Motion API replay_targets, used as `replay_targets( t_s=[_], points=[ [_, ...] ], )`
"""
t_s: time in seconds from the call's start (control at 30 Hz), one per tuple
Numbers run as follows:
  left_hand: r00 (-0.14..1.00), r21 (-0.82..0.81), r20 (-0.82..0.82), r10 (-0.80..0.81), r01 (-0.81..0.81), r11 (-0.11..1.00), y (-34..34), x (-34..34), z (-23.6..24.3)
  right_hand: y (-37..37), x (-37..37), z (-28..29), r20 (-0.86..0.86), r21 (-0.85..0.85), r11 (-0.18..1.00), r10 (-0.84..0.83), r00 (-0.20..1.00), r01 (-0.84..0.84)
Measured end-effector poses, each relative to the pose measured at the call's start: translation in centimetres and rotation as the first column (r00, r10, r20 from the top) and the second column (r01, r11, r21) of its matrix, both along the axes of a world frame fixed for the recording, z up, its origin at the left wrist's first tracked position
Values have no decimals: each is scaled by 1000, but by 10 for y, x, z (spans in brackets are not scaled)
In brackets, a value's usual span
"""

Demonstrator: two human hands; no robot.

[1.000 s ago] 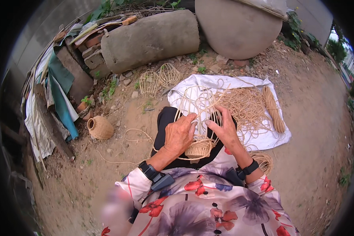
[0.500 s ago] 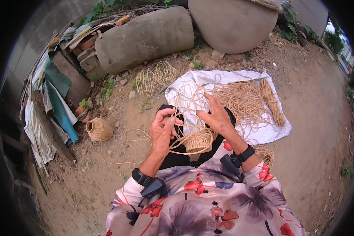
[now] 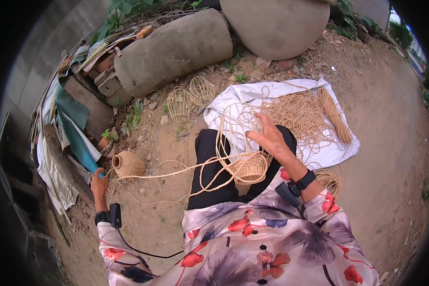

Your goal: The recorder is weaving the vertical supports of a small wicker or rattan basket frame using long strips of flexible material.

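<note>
My left hand (image 3: 99, 186) is stretched far out to the left, fingers closed on a tan cord (image 3: 176, 174). The cord runs tautly across my lap to a half-woven basket (image 3: 249, 169). This small basket has a woven round base and long bare spokes (image 3: 222, 136) looping upward. It rests between my knees on dark trousers. Beside its right spokes is my right hand (image 3: 270, 139), thumb and forefinger spread apart; its other fingers are partly hidden. Something small and blue shows at my left fingertips. A finished-looking woven jar-shaped basket (image 3: 129, 164) lies just right of my left hand.
A white sheet (image 3: 336, 159) ahead bears tangled cord (image 3: 298, 114) and a cord bundle (image 3: 333, 114). A cord coil (image 3: 329, 181) lies by my right forearm. Two wire-like basket frames (image 3: 178, 105) stand near a concrete cylinder (image 3: 174, 52). Wood and tarps (image 3: 71, 112) pile up at left.
My left hand has swung from beside the basket far out to the left, drawing the cord out straight. My right hand has stayed by the spokes.
</note>
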State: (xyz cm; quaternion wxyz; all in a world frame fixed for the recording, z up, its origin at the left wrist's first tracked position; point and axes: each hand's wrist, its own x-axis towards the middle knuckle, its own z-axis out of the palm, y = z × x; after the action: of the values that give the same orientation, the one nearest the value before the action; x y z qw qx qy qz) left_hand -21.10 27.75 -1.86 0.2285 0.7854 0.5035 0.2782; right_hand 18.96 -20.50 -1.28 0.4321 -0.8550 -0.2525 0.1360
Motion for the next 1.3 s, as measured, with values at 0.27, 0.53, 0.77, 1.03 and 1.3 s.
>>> replay_targets(
  t_s=[0.27, 0.53, 0.77, 1.03, 1.3],
  points=[
    [627, -1, 11, -779, 779, 627, -291, 214, 48, 7, -3, -3, -50, 77, 997, 20, 999, -16],
    [468, -17, -74, -880, 882, 471, -294, 226, 47, 9, -1, -5, -61, 58, 998, 39, 997, -35],
    [895, 496, -444, -51, 292, 818, -69, 77, 18, 6, 12, -4, -138, 47, 995, 97, 986, -91],
    [839, 225, -543, -38, 188, 956, -59, 50, 13, 10, 18, -11, -107, -3, 998, 69, 992, -70],
    [569, -163, 52, -821, 815, 556, -296, 220, 49, 13, 17, -10, -207, 75, 995, 73, 976, -58]
  ],
)
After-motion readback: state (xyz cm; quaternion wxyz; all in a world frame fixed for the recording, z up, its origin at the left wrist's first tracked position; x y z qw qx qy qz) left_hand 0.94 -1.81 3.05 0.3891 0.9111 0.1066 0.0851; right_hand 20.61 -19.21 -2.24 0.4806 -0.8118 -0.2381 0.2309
